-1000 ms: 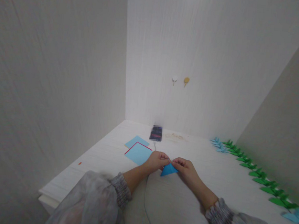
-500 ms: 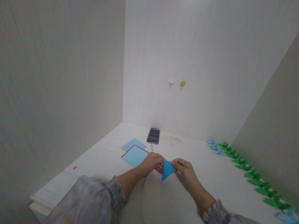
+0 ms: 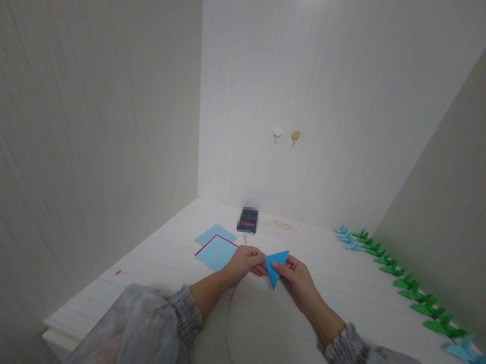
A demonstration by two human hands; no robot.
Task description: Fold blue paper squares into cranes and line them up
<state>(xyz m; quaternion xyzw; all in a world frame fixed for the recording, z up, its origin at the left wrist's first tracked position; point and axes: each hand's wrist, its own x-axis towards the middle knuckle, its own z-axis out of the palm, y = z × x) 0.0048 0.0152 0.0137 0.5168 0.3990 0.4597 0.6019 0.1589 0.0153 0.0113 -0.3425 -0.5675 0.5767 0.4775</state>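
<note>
A folded blue paper triangle (image 3: 278, 260) is held up between my two hands, above the white table. My left hand (image 3: 245, 262) pinches its left corner between thumb and fingers. From the right, my right hand (image 3: 297, 274) grips it, the thumb lying across the front face and the fingers behind. Left of my hands lie light blue square sheets: one stack with a red edge (image 3: 216, 251) is partly covered by my left hand, and another blue sheet (image 3: 217, 233) sits just behind it.
A phone-like dark device (image 3: 248, 220), blurred, stands near the back wall with a cable (image 3: 229, 321) running towards me. Rows of green folded paper figures (image 3: 406, 282) and light blue ones (image 3: 463, 351) line the right side. An orange scrap (image 3: 118, 272) lies at left. Two hooks (image 3: 296, 135) are on the wall.
The blue paper has turned, with one point now up at the right and one pointing down. My right thumb has moved across its front face. My left hand keeps its pinch.
</note>
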